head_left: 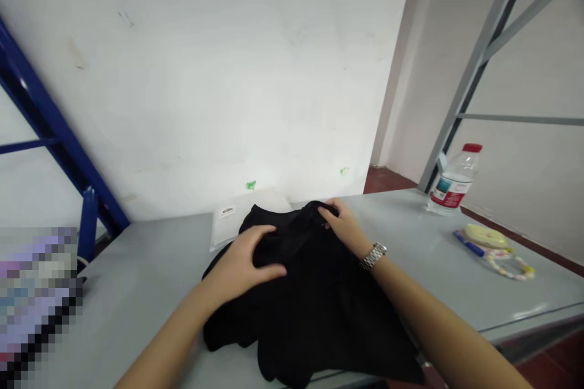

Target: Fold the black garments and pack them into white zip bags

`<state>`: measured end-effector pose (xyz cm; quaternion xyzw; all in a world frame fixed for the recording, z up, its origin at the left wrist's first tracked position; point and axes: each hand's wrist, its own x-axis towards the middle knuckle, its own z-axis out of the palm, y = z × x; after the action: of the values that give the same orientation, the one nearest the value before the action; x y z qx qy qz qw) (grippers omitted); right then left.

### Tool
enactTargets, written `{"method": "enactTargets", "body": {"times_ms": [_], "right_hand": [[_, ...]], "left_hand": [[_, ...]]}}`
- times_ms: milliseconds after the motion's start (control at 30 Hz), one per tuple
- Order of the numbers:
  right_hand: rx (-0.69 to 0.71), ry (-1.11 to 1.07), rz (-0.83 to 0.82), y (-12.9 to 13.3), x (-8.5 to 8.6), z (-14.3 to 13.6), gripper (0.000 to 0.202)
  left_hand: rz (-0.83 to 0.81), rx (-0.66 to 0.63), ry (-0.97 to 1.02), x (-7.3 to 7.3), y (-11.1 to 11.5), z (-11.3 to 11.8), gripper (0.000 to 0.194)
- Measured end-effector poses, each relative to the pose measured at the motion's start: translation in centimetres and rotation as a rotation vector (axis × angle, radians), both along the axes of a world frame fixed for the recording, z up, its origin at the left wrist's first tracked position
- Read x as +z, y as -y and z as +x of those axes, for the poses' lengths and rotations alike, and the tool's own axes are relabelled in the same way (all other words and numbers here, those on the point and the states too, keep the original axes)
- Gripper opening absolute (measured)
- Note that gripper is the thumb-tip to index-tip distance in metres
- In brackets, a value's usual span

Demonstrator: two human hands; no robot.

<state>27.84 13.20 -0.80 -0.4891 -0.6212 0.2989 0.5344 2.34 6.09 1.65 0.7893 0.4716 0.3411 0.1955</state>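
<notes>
Far L of frame: blue metal frame (45, 112) slanting down, pixelated stuff (36, 304) lower L, then bare grey tabletop (150, 273). White packet (223, 231) w/ barcode label (227, 211) lies flat ctr-L, partly tucked behind/under the cloth's upper L edge.

L hand (239, 264), just L of ctr: thumb & fingers well apart, a gap facing R, black cloth showing btwn them. It sits on or just over the cloth's L side; can't tell if the tips press on it. No pinch there.

Black cloth (319, 304) = lower ctr of pic, on the table, rumpled, narrower at top, widest near bottom edge. Long axis hard to read w/ the folds, approx. upper ctr to lower R. Bulk hangs below & btwn both hands; the raised fold at its top runs from L hand's gap up-R to the other grip.

R hand (347, 228), R of ctr & a bit higher: thumb & fingers together, pinched on that top fold, so it's the nearer one to the upper edge; most cloth lies down-L of it. Metal watch (373, 255) on that wrist.

Far R, well apart: red-capped bottle (454, 185) upright, then blue pen (469, 244), yellow roll-like item (486, 235) & beaded loop (504, 276).
</notes>
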Motion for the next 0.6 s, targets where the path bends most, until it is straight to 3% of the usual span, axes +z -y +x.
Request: {"method": "enactTargets", "body": {"times_ms": [67,167,300,367,433,500,600], "right_hand": [[0.030,0.012,0.000,0.0,0.1,0.0,0.019],[-0.011,-0.117,0.128,0.4,1.3,0.9,0.016],[0.163,-0.474,0.180,1.6,4.2,3.0,0.015],[0.259,-0.612,0.131,2.3,5.1,3.4,0.017],[0.284,-0.686,0.031,2.8,5.5,3.4,0.020],[0.279,-0.702,-0.089,2.9,5.4,3.0,0.023],[0.243,-0.655,-0.270,2.4,4.7,2.7,0.023]], "left_hand": [[-0.036,-0.087,-0.097,-0.6,0.3,0.8,0.048],[-0.040,-0.021,-0.019,-0.2,-0.1,0.4,0.017],[-0.054,0.197,0.573,2.3,0.0,-2.2,0.020],[-0.072,0.223,0.848,3.4,0.3,-3.2,0.025],[-0.135,0.238,0.975,3.7,0.2,-3.6,0.030],[-0.209,0.296,0.948,3.0,-0.6,-3.6,0.033],[-0.195,0.395,0.583,1.1,-2.4,-3.1,0.032]]}}
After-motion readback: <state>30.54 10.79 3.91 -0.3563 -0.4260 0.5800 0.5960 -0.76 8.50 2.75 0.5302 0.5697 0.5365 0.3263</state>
